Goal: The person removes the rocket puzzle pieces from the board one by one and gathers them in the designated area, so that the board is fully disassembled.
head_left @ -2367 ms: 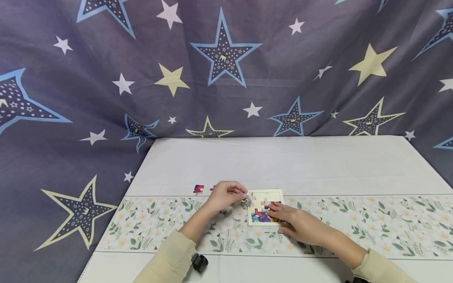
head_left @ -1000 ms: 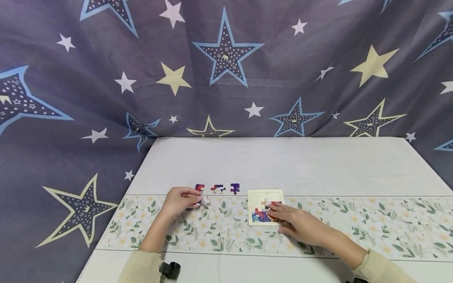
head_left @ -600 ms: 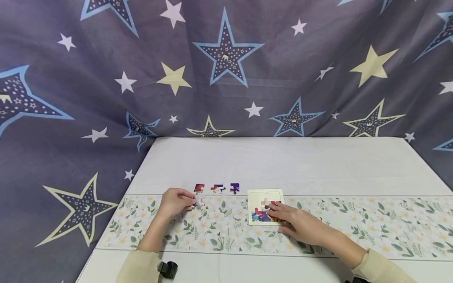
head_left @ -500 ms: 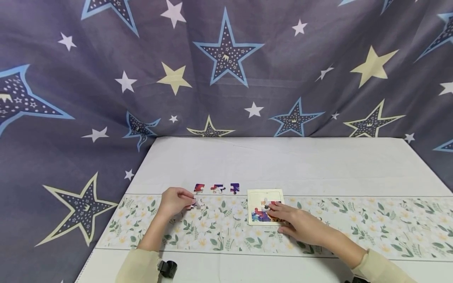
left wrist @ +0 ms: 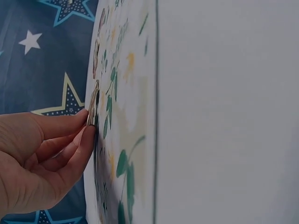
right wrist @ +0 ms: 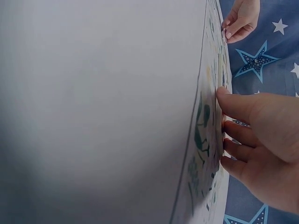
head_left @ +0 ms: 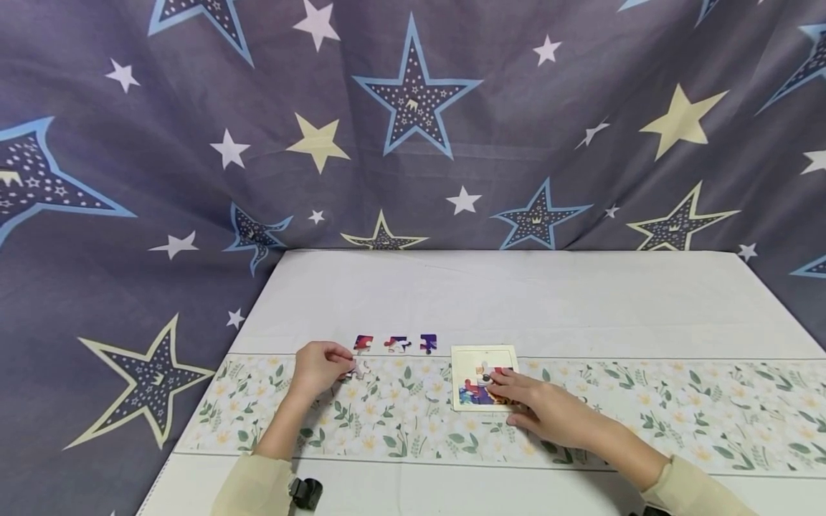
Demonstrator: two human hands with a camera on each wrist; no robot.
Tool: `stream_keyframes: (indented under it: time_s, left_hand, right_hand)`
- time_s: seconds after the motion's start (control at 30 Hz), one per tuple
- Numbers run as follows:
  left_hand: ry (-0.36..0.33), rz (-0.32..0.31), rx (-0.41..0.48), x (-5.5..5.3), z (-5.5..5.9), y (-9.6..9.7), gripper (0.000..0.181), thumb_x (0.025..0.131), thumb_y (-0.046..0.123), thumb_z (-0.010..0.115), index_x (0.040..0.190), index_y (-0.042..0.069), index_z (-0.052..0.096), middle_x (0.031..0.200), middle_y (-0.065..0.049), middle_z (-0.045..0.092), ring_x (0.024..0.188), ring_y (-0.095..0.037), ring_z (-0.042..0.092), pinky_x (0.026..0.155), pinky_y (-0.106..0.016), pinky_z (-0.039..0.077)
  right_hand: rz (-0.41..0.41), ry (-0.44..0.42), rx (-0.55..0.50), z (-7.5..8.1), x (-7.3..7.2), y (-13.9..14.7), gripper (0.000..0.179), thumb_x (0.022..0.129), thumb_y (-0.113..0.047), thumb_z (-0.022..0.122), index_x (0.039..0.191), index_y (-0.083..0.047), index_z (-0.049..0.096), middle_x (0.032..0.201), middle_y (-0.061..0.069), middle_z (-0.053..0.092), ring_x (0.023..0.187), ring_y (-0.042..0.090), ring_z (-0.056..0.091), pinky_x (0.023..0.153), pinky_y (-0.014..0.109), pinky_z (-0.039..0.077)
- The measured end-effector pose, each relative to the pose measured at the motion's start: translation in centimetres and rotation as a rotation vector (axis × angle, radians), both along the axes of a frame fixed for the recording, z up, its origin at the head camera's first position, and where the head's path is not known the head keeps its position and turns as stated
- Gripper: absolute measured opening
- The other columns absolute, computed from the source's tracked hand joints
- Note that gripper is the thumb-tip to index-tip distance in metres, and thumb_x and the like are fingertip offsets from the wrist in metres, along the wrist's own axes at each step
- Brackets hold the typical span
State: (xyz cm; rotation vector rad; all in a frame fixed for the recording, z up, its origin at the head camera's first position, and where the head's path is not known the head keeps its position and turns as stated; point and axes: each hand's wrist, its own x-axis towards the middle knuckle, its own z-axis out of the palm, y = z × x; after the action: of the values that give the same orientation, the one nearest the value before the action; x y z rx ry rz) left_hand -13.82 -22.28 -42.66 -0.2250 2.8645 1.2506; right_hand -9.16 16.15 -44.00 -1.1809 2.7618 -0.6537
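Note:
My left hand (head_left: 320, 370) pinches a pale jigsaw puzzle piece (head_left: 361, 369) between thumb and fingertips, low over the flowered strip. In the left wrist view, the puzzle piece (left wrist: 93, 105) stands out edge-on from the fingertips. My right hand (head_left: 545, 407) rests on the right side of a square puzzle tray (head_left: 459, 358), fingers extended across it and thumb by its near edge. Joined colourful pieces (head_left: 476, 393) fill the lower part of the tray; the hand hides some of them. Bare cream backing shows in the tray's upper part.
Three loose puzzle pieces, a red one (head_left: 363, 342), a red-and-white one (head_left: 398, 344) and a purple one (head_left: 429, 344), lie in a row behind the left hand. A white cloth with a flowered band (head_left: 645, 401) covers the table. Behind it hangs a star-patterned curtain (head_left: 490, 143).
My left hand has carried the puzzle piece from the tray's left side leftward to the flowered strip, below the row of loose pieces. It has barely moved lately. The right hand has stayed put.

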Motion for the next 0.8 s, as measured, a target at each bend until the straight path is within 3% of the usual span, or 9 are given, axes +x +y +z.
stream_keyframes:
  time_s: [0.3,0.8]
  left_hand:
    - [0.035,-0.003,-0.048,0.01,-0.28,0.20,0.009,0.077,0.006,0.076,0.083,0.001,0.073,0.069,-0.009,0.070,0.054,-0.010,0.058,0.052,-0.022,0.047]
    - [0.024,0.004,-0.085,-0.09,-0.22,0.49,0.008,0.077,0.006,0.077,0.082,0.001,0.073,0.070,-0.010,0.070,0.056,-0.011,0.058,0.052,-0.022,0.046]
  right_hand:
    - [-0.005,-0.011,0.013,-0.09,-0.06,0.08,0.053,0.088,-0.019,0.067,0.138,-0.008,0.052,0.148,0.014,0.046,0.134,0.036,0.045,0.092,0.040,0.053]
    - [-0.003,-0.033,0.014,-0.17,-0.13,0.23,0.052,0.090,-0.019,0.065,0.139,-0.010,0.050,0.149,0.013,0.044,0.136,0.035,0.044,0.093,0.040,0.053]
